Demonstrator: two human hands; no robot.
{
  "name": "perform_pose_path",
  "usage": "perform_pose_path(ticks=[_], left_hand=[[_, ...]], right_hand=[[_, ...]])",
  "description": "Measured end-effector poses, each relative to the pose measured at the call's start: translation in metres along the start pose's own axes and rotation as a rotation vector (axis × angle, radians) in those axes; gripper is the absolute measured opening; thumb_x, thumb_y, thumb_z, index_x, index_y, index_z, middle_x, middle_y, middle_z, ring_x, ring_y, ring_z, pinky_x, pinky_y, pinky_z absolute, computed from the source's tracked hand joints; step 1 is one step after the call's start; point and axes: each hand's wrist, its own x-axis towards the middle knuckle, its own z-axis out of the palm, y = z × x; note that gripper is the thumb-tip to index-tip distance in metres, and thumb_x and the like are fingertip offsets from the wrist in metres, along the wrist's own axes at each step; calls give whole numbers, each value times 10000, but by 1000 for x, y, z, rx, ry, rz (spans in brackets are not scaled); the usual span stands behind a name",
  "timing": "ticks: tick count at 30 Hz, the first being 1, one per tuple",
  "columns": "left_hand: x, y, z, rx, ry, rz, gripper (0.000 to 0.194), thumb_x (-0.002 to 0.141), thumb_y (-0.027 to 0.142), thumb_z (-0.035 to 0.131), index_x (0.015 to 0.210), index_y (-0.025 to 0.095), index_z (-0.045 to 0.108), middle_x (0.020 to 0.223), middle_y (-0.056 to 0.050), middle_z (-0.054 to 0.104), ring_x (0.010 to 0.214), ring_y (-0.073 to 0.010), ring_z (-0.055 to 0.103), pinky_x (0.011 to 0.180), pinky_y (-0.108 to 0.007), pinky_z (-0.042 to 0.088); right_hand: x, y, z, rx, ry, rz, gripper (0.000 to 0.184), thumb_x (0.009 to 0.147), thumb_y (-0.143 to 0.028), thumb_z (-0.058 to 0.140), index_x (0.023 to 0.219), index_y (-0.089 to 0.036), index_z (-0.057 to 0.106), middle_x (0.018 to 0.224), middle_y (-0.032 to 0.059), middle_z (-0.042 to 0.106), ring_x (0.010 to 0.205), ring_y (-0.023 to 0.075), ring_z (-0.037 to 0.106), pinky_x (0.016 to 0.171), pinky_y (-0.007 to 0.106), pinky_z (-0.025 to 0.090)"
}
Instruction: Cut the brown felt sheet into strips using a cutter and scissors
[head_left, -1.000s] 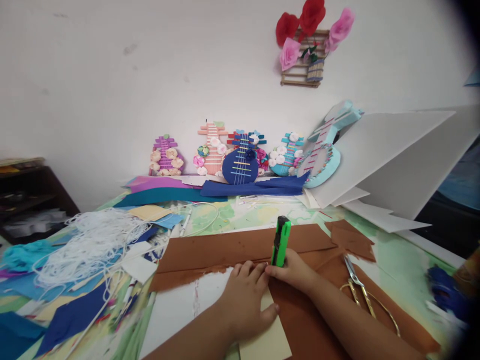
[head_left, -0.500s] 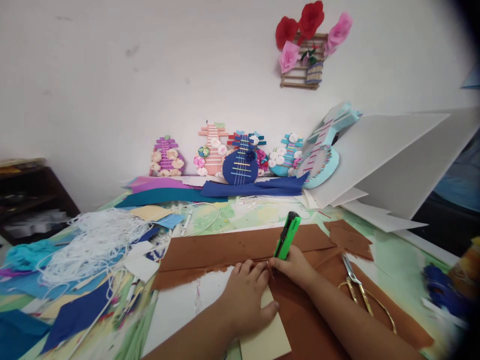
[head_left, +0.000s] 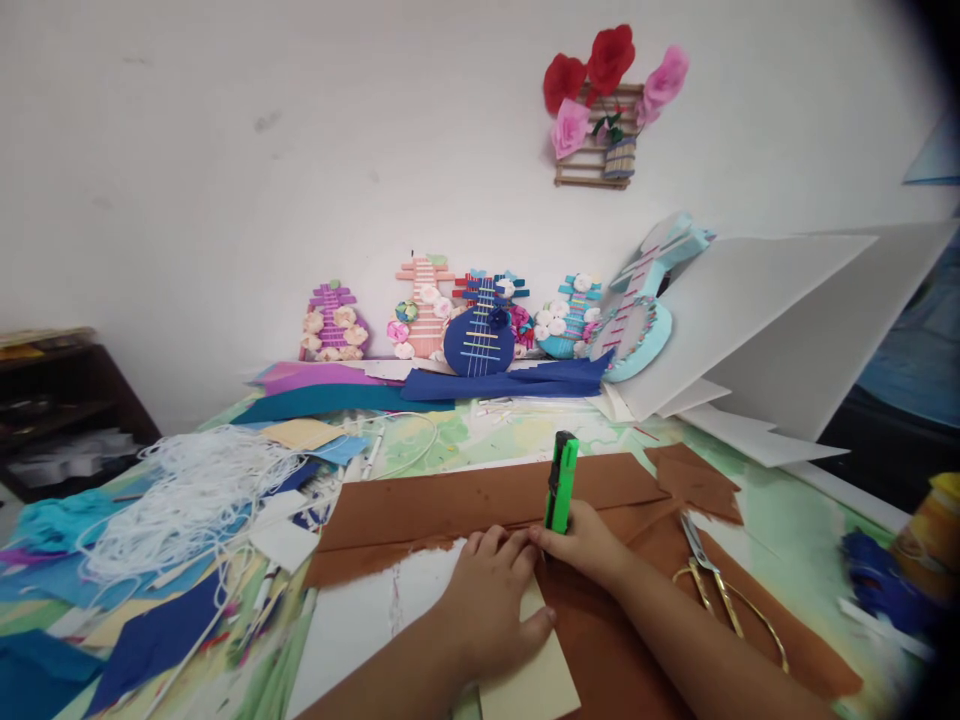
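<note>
While your left hand (head_left: 491, 600) lies palm down across the cream card (head_left: 534, 678), its grip loosely spread and clasping nothing, your right hand's (head_left: 583, 545) grip is closed around the green cutter (head_left: 562, 485), nearly upright over the brown sheet (head_left: 600, 645), left of the scissors (head_left: 697, 548).

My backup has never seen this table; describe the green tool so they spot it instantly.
On the table, find the broad brown sheets in front of the white wall. Over them, the right hand grips the green tool, just beside the left hand. Its bright green and black body stands nearly upright, whereas the gold-handled scissors to its right lie flat.
</note>
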Motion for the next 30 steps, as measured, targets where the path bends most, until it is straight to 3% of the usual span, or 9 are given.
perform_pose_path(ticks=[8, 15, 19, 30], left_hand=[[0, 1, -2, 12, 15, 15, 572, 757, 522, 378, 1226, 196, 384, 1230, -55, 419, 1108, -297, 298, 928, -447, 198], [0, 0, 0, 5, 8, 10, 562, 753, 524, 387, 1226, 221, 380, 1255, -31, 392, 1118, -300, 287, 929, -455, 196], [1, -1, 1, -3, 7, 12, 577, 757, 531, 376, 1240, 214, 362, 1276, -31, 370, 1130, -300, 272, 934, -462, 184], [1, -3, 4, 1, 44, 27, 564, 751, 521, 396, 1219, 206, 385, 1230, -48, 417, 1092, -301, 304, 924, -460, 196]], right_hand=[[-2, -3, 0, -26, 1, -29, 328, 627, -401, 563, 499, -166, 373, 484, -46, 357, 465, 72, 324, 417, 190, 286], [0, 2, -2, 125, -35, -10, 315, 630, -428, 555, 547, -161, 410, 515, -35, 378, 492, 84, 350, 440, 198, 318], [2, 5, -2, 87, 14, 15, 322, 633, -426, 543, 533, -167, 380, 519, -33, 362, 497, 88, 349, 444, 206, 315], [-1, 0, 2, -12, -38, -45, 320, 628, -374, 552, 480, -170, 356, 475, -44, 369, 446, 66, 320, 409, 186, 285]])
